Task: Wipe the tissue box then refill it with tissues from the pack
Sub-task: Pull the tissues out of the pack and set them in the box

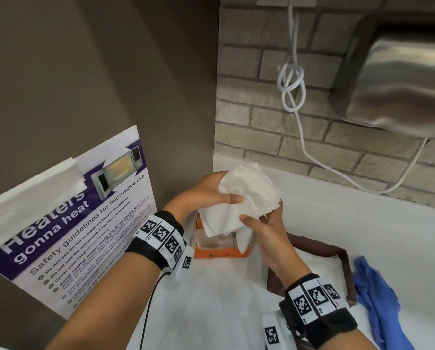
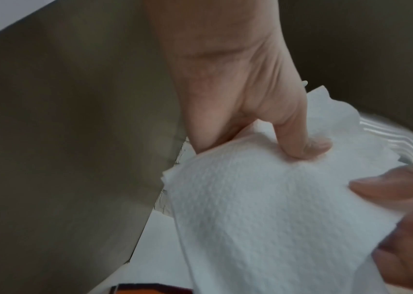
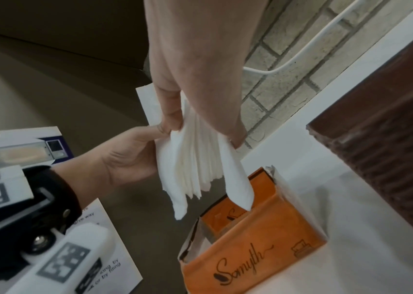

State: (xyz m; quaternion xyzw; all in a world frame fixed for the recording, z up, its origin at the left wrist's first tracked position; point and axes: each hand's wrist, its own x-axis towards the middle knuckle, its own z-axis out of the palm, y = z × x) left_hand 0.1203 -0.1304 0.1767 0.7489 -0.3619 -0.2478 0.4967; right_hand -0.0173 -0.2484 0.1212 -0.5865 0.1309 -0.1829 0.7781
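Both my hands hold one stack of white tissues [image 1: 244, 198] above the torn-open orange tissue pack [image 1: 222, 251]. My left hand [image 1: 211, 193] grips the stack's left edge, thumb on top. My right hand [image 1: 259, 223] pinches its lower right corner. In the right wrist view the tissues [image 3: 195, 165] fan downward, and one sheet's tip touches the orange pack [image 3: 250, 248]. The brown tissue box [image 1: 342, 261] stands open-topped to the right of the pack, behind my right wrist. In the left wrist view my thumb presses on the tissues [image 2: 263, 208].
A blue cloth [image 1: 378, 299] lies on the white counter [image 1: 363, 223] right of the brown box. A microwave safety poster [image 1: 72, 223] leans against the left wall. A knotted white cable [image 1: 291, 84] and a steel hand dryer [image 1: 400, 84] hang on the brick wall.
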